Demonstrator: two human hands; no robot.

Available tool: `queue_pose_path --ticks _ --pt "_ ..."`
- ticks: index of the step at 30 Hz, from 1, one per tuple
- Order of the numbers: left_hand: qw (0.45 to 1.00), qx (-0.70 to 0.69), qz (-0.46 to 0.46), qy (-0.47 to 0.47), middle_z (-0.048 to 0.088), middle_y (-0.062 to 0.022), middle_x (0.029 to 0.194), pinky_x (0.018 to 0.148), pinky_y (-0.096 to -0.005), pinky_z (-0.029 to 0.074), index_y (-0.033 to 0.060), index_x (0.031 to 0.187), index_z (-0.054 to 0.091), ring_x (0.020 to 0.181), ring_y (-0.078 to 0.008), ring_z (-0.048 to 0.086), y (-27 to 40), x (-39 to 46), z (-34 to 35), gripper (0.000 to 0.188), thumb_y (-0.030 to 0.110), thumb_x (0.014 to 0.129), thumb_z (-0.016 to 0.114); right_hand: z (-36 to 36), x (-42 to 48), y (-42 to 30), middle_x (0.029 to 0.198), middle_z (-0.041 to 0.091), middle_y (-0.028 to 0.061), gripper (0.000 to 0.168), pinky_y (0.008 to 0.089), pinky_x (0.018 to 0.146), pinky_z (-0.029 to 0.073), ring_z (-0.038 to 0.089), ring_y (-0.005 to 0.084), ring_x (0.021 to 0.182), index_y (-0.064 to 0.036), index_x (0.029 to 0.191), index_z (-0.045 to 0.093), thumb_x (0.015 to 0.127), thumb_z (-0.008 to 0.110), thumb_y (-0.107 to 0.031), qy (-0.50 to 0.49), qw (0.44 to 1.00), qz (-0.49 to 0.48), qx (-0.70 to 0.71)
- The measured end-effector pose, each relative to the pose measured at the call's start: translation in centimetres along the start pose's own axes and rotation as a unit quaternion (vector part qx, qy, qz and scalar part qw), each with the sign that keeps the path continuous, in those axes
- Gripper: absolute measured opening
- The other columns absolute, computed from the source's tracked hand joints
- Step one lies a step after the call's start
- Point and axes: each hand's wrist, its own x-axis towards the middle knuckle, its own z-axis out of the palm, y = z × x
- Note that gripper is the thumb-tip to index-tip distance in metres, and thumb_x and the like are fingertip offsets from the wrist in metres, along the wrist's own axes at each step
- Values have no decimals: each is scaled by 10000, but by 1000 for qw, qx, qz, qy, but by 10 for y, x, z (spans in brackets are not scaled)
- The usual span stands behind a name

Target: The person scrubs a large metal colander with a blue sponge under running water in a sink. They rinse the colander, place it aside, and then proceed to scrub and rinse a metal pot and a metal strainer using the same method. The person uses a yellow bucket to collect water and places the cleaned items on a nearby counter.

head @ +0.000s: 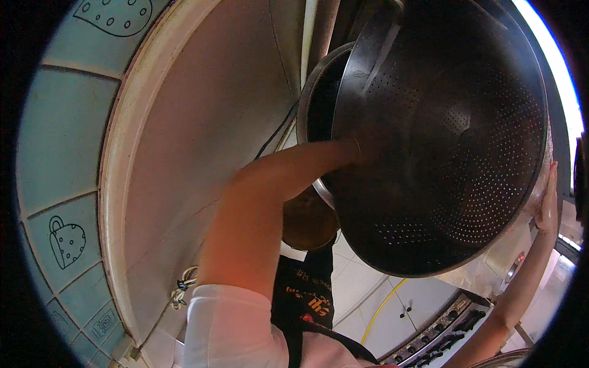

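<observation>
A large perforated metal colander [483, 184] is tilted up, its open side facing me. Over its left rim reaches my left forearm, and my left hand [379, 152] lies in the dark inside; its fingers cannot be made out. At the wrist is a thin band. My right hand [547, 198] holds the outside of the colander near the right rim, fingers pointing up along the wall. Behind the colander's left side shows the metal rim of a large round pot [303, 106]. Below that rim, a brown round vessel [309, 221] is partly hidden by my left arm.
Along the left runs a wide pale panel [198, 115] beside blue-green wall tiles [64, 133]. A tied cord [184, 285] hangs there. A yellow hose [377, 308] crosses the white tiles near a row of stove knobs [428, 331] at the lower right. Pipes [317, 32] stand behind the pot.
</observation>
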Motion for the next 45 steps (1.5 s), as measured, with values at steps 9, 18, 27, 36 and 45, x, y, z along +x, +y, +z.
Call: queue_pose_path --ticks 9,18,27,36,45 --pt "976 -120 44 -176 441 -196 1267 996 -429 327 20 1226 469 1164 -315 435 79 -30 -10 445 198 819 487 19 -161 150 1024 542 62 401 341 796 428 513 196 946 -60 1080 510 766 635 -275 -325 942 85 21" --pt "984 -33 -20 173 396 -227 1300 1030 -428 281 6 1267 413 1195 -343 394 7 88 -2 468 199 843 459 -52 -163 400 1093 603 128 377 416 900 410 530 273 1066 -62 1040 623 688 667 -189 -356 780 -256 -446" --pt "987 16 20 -161 408 -255 1282 1043 -433 259 -17 1273 393 1188 -372 387 55 -37 -20 478 204 852 437 1 -128 171 1210 502 110 500 360 946 356 472 233 1117 -49 1193 475 794 521 -348 -200 977 68 -42" --pt "988 -95 -89 -88 439 -161 1299 1028 -428 266 41 1269 432 1191 -307 412 -5 -31 -42 469 307 887 376 -34 34 41 1328 401 91 649 304 992 301 413 192 1168 -36 1345 327 900 376 -507 -31 997 8 76" --pt "921 -177 196 -285 412 -150 1328 994 -418 321 117 1324 383 1201 -259 407 102 -60 -25 466 295 893 396 23 -190 145 1079 573 99 410 358 852 432 541 211 1008 -5 1110 535 812 506 -286 -305 942 137 7"
